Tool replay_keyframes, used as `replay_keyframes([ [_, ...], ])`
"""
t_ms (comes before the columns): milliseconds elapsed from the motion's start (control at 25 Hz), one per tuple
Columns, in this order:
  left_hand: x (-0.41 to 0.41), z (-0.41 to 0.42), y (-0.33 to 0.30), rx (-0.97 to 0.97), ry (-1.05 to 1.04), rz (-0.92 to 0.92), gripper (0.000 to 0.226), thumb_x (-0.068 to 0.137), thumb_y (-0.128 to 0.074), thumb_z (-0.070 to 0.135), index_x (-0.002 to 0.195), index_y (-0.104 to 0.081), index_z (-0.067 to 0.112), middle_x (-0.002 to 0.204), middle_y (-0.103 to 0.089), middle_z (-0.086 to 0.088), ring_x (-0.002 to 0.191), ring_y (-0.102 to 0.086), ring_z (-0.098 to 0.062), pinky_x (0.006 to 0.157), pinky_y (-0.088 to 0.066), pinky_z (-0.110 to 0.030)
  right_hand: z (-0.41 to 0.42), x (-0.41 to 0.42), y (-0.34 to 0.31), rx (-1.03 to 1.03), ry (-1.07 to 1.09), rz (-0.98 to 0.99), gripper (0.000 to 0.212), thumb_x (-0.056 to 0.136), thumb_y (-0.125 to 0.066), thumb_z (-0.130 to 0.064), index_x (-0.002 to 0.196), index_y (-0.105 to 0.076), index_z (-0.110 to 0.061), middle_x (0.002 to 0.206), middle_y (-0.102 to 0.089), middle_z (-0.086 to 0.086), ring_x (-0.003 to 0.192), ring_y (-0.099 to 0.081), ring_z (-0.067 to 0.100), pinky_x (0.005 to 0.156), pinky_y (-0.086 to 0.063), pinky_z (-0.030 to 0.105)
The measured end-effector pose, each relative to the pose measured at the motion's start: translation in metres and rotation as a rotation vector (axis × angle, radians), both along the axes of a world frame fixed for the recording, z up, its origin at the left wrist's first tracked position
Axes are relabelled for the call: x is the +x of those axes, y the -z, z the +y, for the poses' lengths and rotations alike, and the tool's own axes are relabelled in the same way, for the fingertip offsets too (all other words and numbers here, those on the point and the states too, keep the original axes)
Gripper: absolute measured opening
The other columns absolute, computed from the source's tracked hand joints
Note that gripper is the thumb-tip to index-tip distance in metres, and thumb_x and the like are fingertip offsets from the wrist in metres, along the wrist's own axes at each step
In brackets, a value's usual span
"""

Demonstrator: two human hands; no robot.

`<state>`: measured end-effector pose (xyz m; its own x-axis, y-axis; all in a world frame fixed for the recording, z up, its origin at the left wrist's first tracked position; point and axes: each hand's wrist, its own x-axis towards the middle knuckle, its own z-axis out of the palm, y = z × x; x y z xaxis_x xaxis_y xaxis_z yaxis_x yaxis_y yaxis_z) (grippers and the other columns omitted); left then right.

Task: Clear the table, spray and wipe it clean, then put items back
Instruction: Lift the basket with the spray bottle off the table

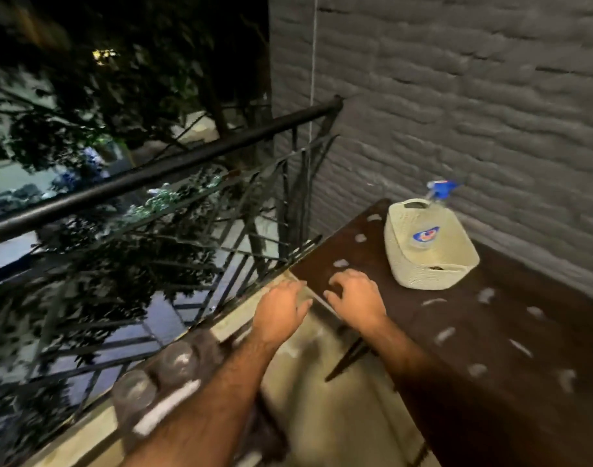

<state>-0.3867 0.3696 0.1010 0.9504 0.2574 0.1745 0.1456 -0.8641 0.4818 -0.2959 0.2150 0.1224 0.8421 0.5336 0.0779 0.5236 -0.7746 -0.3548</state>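
Observation:
A dark brown table (456,332) stands against the grey brick wall, dotted with several small pale scraps. A cream woven basket (433,264) sits near its far end, and a spray bottle (438,190) with a blue trigger head leans inside it. My right hand (354,294) hovers over the table's near left corner with fingers curled downward, holding nothing that I can see. My left hand (281,306) is just left of the table edge, over the floor, fingers relaxed. Two clear glasses (179,358) and a pale flat item sit low by the railing, blurred.
A black metal railing (174,166) runs along the left, with trees and a street below in the dark. The grey brick wall (456,112) bounds the table's far side. A pale concrete floor (322,399) lies between railing and table.

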Motion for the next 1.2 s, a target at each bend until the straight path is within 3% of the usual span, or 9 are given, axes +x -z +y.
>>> replay_keyframes([
  [280, 0.085, -0.137, 0.007, -0.156, 0.136, 0.071, 0.037, 0.088, -0.061, 0.041, 0.121, -0.063, 0.025, 0.119, -0.063, 0.007, 0.109, -0.057, -0.009, 0.094, -0.040, -0.019, -0.170, 0.071, 0.015, 0.215, 0.376, 0.237, 0.017, 0.081, -0.069, -0.035, 0.091, -0.067, -0.023, 0.088, -0.066, -0.001, 0.088, -0.066, 0.021, 0.078, -0.046, 0.028],
  [440, 0.143, -0.163, 0.007, -0.171, 0.174, 0.124, 0.034, 0.086, -0.065, 0.038, 0.116, -0.066, 0.023, 0.115, -0.065, 0.006, 0.104, -0.061, -0.009, 0.093, -0.047, -0.024, -0.222, 0.096, 0.025, 0.322, 0.529, 0.253, 0.015, 0.080, -0.070, -0.032, 0.089, -0.069, -0.019, 0.088, -0.070, 0.001, 0.079, -0.063, 0.015, 0.068, -0.038, 0.022],
  [600, 0.222, -0.173, -0.002, -0.173, 0.137, 0.162, 0.039, 0.086, -0.065, 0.038, 0.123, -0.060, 0.027, 0.121, -0.061, 0.007, 0.103, -0.060, -0.010, 0.091, -0.050, -0.030, -0.243, 0.134, 0.030, 0.263, 0.558, 0.243, 0.017, 0.082, -0.065, -0.035, 0.089, -0.068, -0.021, 0.089, -0.069, 0.000, 0.083, -0.063, 0.016, 0.069, -0.039, 0.024],
  [760, 0.302, -0.169, 0.002, -0.213, 0.079, 0.208, 0.055, 0.086, -0.066, 0.036, 0.135, -0.049, 0.017, 0.131, -0.053, -0.008, 0.118, -0.053, -0.023, 0.096, -0.043, -0.033, -0.252, 0.197, 0.033, 0.188, 0.581, 0.232, 0.024, 0.079, -0.064, -0.041, 0.092, -0.070, -0.022, 0.091, -0.071, -0.003, 0.089, -0.068, 0.017, 0.073, -0.048, 0.028],
  [880, 0.347, -0.161, 0.014, -0.171, 0.103, 0.261, 0.060, 0.086, -0.064, 0.036, 0.137, -0.045, 0.013, 0.138, -0.046, -0.010, 0.126, -0.046, -0.026, 0.104, -0.039, -0.036, -0.245, 0.244, 0.031, 0.165, 0.616, 0.234, 0.034, 0.078, -0.067, -0.043, 0.106, -0.069, -0.025, 0.108, -0.069, -0.002, 0.097, -0.066, 0.016, 0.082, -0.052, 0.032],
  [1040, 0.395, -0.147, 0.030, -0.085, 0.117, 0.307, 0.070, 0.084, -0.064, 0.043, 0.144, -0.036, 0.017, 0.153, -0.026, -0.011, 0.138, -0.029, -0.031, 0.111, -0.031, -0.046, -0.225, 0.290, 0.033, 0.153, 0.628, 0.225, 0.039, 0.078, -0.070, -0.037, 0.114, -0.064, -0.023, 0.121, -0.060, 0.002, 0.103, -0.062, 0.019, 0.084, -0.052, 0.032],
  [1200, 0.409, -0.140, 0.044, -0.140, 0.037, 0.374, 0.091, 0.084, -0.065, 0.043, 0.151, -0.013, 0.012, 0.158, -0.012, -0.014, 0.137, -0.031, -0.038, 0.108, -0.034, -0.050, -0.214, 0.315, 0.044, 0.104, 0.649, 0.242, 0.059, 0.078, -0.069, -0.035, 0.132, -0.047, -0.028, 0.136, -0.049, 0.002, 0.118, -0.052, 0.025, 0.091, -0.051, 0.042],
])
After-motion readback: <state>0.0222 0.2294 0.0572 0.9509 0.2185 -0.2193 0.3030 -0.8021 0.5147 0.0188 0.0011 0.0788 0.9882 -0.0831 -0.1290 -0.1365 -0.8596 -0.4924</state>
